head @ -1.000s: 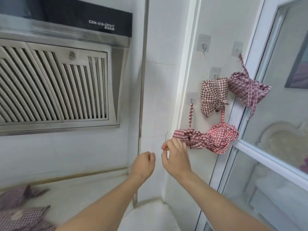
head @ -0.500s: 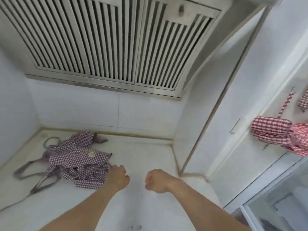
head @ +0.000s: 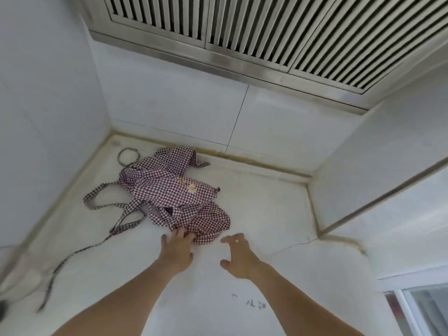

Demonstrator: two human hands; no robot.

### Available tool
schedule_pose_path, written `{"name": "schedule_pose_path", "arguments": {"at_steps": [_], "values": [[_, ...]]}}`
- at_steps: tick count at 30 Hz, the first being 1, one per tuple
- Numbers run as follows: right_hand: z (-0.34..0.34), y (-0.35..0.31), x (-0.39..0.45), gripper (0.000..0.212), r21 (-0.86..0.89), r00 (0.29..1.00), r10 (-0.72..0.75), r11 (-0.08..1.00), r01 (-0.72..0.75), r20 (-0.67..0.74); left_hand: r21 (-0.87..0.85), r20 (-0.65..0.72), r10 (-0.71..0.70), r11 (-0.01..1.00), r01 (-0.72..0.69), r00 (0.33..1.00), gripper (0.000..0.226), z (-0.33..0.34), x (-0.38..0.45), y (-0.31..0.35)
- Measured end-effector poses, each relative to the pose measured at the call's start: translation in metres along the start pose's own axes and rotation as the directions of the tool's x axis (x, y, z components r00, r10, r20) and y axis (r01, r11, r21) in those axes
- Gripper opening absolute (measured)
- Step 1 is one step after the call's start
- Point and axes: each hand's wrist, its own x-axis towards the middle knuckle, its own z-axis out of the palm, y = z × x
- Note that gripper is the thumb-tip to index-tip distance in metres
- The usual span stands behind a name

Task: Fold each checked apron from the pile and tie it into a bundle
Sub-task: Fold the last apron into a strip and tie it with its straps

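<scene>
Pile of checked aprons lying crumpled on the white counter, at about 11 o'clock from the hands, toward the back left corner where the tiled walls meet. Purple-and-white check, with a small daisy patch showing on the uppermost fold. Ties trailing out of the heap toward 9 o'clock, one long strap running on down to 7 o'clock near the counter's front edge, and a looped neck strap lying flat at 10 o'clock of the pile.

Left hand stretched forward, fingers spread and fairly straight, fingertips resting on the near edge of the cloth at the pile's 6 o'clock; no fold plainly gripped. Right hand just beside it at 3 o'clock, off the cloth, fingers apart and loosely bent like a claw, holding nothing; touching the counter or hovering above it, cannot tell.

Slatted steel range hood overhead at 12 o'clock. Metal-edged panel and a window frame between 3 and 5 o'clock. A few dark marks on the counter at 5 o'clock of the right hand.
</scene>
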Motion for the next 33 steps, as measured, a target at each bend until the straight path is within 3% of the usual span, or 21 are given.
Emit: {"name": "schedule_pose_path", "arguments": {"at_steps": [3,5,7,10,13,14,16,18,21,25,29,33], "values": [[0.007,-0.004,0.006,0.094,-0.075,0.976,-0.028,0.997,0.012,-0.214,-0.029,-0.008,0.141,0.990,-0.141,0.990,0.024,0.007,-0.003,0.015],[0.016,0.000,0.007,0.100,-0.124,0.964,-0.138,0.986,0.112,-0.226,-0.102,0.037,0.196,0.976,-0.192,0.980,0.020,0.016,-0.009,0.029],[0.031,0.011,0.003,0.094,-0.158,0.973,-0.204,0.970,0.185,-0.111,-0.169,0.063,0.218,0.964,-0.205,0.974,0.027,0.025,-0.021,0.045],[0.064,0.037,-0.015,0.091,-0.151,0.986,-0.166,0.975,0.163,-0.006,-0.167,0.048,0.164,0.974,-0.154,0.985,0.047,0.029,-0.037,0.063],[0.083,0.060,-0.042,0.065,-0.152,0.975,-0.123,0.984,0.094,-0.187,-0.293,0.155,0.158,0.950,-0.107,0.975,0.036,0.029,-0.052,0.079],[0.085,0.066,-0.050,0.060,-0.155,0.970,-0.096,0.986,0.061,-0.225,-0.316,0.211,0.190,0.941,-0.117,0.959,0.041,0.030,-0.055,0.084],[0.086,0.078,-0.066,0.059,-0.095,0.968,-0.036,0.995,0.013,-0.248,-0.268,0.337,0.254,0.949,-0.166,0.907,0.065,0.032,-0.060,0.094],[0.085,0.091,-0.078,0.043,-0.037,0.964,0.012,0.999,-0.023,-0.267,-0.132,0.378,0.247,0.968,-0.212,0.892,0.068,0.032,-0.063,0.107],[0.088,0.125,-0.103,0.030,0.112,0.963,0.071,0.993,-0.044,-0.259,-0.017,0.150,0.209,0.978,-0.209,0.966,0.027,0.027,-0.073,0.142],[0.073,0.174,-0.145,0.030,0.315,0.963,0.146,0.947,-0.069,-0.227,0.056,-0.057,0.272,0.962,-0.269,0.961,0.027,0.014,-0.084,0.186],[0.034,0.206,-0.180,0.026,0.498,0.938,0.120,0.865,0.062,-0.325,-0.353,-0.045,0.319,0.882,-0.314,0.947,0.013,-0.005,-0.088,0.220],[-0.032,0.220,-0.218,0.020,0.766,0.883,0.240,0.616,0.182,-0.402,-0.563,-0.149,0.248,0.775,-0.288,0.957,0.024,-0.048,-0.094,0.261]]}}
